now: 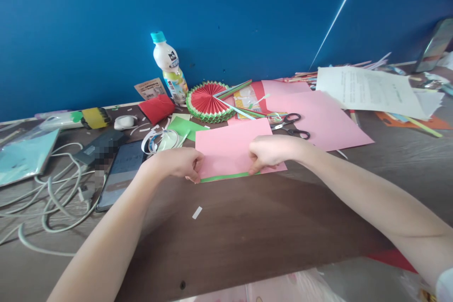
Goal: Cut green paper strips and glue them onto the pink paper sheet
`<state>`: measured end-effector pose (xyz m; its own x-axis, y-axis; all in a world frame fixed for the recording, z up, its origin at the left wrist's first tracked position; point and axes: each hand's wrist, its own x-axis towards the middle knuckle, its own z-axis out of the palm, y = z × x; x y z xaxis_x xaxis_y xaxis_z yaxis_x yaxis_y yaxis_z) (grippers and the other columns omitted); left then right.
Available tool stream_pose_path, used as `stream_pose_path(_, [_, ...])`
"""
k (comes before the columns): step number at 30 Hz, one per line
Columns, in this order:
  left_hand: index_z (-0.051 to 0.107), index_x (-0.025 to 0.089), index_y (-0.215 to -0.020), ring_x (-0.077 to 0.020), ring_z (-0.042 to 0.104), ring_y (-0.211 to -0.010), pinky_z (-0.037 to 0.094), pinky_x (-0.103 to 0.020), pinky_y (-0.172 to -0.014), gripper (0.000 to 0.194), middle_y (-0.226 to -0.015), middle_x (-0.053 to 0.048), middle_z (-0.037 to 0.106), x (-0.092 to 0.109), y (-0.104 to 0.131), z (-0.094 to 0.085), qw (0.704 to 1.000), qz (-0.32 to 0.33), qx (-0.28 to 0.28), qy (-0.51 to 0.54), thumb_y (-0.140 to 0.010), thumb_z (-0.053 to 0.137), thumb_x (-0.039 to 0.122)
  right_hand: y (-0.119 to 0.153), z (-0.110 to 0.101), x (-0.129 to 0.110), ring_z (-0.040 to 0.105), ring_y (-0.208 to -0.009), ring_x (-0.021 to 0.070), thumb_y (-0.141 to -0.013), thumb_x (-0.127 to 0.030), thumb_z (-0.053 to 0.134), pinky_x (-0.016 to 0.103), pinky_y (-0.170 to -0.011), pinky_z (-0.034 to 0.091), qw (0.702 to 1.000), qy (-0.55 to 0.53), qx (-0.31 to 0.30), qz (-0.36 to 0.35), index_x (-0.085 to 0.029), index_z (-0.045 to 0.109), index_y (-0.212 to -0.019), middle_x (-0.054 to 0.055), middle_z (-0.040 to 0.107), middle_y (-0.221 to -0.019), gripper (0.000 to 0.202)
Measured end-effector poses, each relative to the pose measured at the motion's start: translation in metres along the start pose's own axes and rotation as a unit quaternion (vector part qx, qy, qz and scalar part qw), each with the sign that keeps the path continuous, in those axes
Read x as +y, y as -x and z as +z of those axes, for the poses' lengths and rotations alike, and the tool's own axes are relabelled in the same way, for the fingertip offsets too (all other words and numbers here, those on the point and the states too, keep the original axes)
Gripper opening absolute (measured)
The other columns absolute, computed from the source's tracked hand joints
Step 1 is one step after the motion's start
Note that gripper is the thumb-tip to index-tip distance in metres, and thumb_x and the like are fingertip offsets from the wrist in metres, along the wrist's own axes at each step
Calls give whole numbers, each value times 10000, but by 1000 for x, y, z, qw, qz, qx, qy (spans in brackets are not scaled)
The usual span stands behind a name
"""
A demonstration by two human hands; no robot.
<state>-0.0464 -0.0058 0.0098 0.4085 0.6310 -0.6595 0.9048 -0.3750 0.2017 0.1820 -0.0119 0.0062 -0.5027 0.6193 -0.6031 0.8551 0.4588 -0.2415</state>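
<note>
A sheet of pink paper [230, 144] lies on the table in front of me. Along its near edge runs a narrow green paper strip [226, 177]. My left hand [182, 164] is closed at the sheet's near left corner, fingers bent over the edge. Farther right, my right hand [265, 153] pinches the same near edge, with thumb and finger at the strip's right end. The undersides of both grips are hidden. Scissors [292, 125] with black handles lie just behind the right hand, and green paper [186, 126] sits behind the sheet's left side.
A red and green pleated paper fan [209, 101] stands behind, beside a drink bottle [170, 68] against the blue wall. Larger pink paper [322, 120] and a printed page [368, 89] lie right. Left are a phone [123, 174], white cables [53, 198] and a tape roll [152, 144].
</note>
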Motion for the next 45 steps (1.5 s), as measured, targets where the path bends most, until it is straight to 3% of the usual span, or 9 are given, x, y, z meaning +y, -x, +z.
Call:
stream_pose_path(5, [497, 192, -633, -134, 483, -579, 281, -238, -486, 172, -587, 40, 553, 1, 0, 0, 1000, -2, -2, 8, -595, 620, 306, -2, 0, 3, 460, -437, 130, -644, -586, 555, 257, -465, 290, 997, 53, 31, 39, -165, 564, -553, 14, 536, -462, 432])
stream_pose_path(12, [496, 192, -633, -134, 489, -578, 286, -234, -479, 170, -587, 37, 551, 0, 2, -1, 1000, 2, -3, 6, -603, 618, 306, 0, -5, 3, 463, -464, 135, -647, -557, 557, 261, -475, 290, 997, 49, -11, 52, -182, 561, -606, -1, 529, -479, 378])
stream_pose_path(22, [528, 184, -645, -145, 525, -609, 316, -233, -497, 120, -646, 8, 599, 3, 12, -5, 1000, -8, 4, 4, -604, 588, 278, 2, -5, 6, 494, -504, 136, -629, -557, 566, 250, -477, 294, 998, 34, -14, 42, -182, 535, -580, 8, 586, -522, 379])
stream_pose_path(27, [563, 198, -752, -131, 546, -677, 377, -227, -575, 134, -748, 8, 620, 21, 11, -2, 990, 98, 60, 80, -731, 459, 280, 0, -5, 8, 510, -510, 140, -615, -556, 581, 250, -485, 308, 999, 18, -24, 24, -170, 560, -585, 17, 597, -522, 388])
stream_pose_path(31, [542, 168, -740, -124, 558, -677, 423, -217, -581, 162, -764, -16, 612, 37, 0, 8, 975, 131, 7, 179, -769, 440, 290, -1, -6, 9, 520, -517, 142, -618, -557, 575, 251, -488, 317, 999, 15, -27, 21, -163, 577, -590, 26, 613, -553, 395])
stream_pose_path(38, [584, 156, -796, -118, 522, -704, 408, -218, -619, 197, -817, -18, 577, 39, -2, 10, 979, 138, -17, 148, -775, 442, 291, 3, -9, 11, 537, -535, 141, -595, -543, 617, 240, -491, 321, 999, -9, -47, 18, -170, 561, -615, 14, 612, -571, 378])
stream_pose_path(41, [583, 177, -802, -121, 507, -698, 383, -226, -622, 202, -799, -2, 579, 39, -2, 11, 985, 134, -5, 110, -774, 424, 297, 4, -10, 8, 511, -508, 127, -646, -593, 559, 240, -491, 314, 999, -38, -27, 7, -165, 527, -573, 15, 582, -534, 436])
stream_pose_path(45, [580, 194, -795, -138, 511, -737, 369, -235, -635, 199, -823, 5, 600, 40, -4, 14, 988, 129, 18, 79, -763, 419, 306, -1, -2, -2, 428, -469, 106, -709, -642, 458, 242, -470, 263, 997, -33, 57, -43, -169, 500, -552, 7, 523, -509, 501])
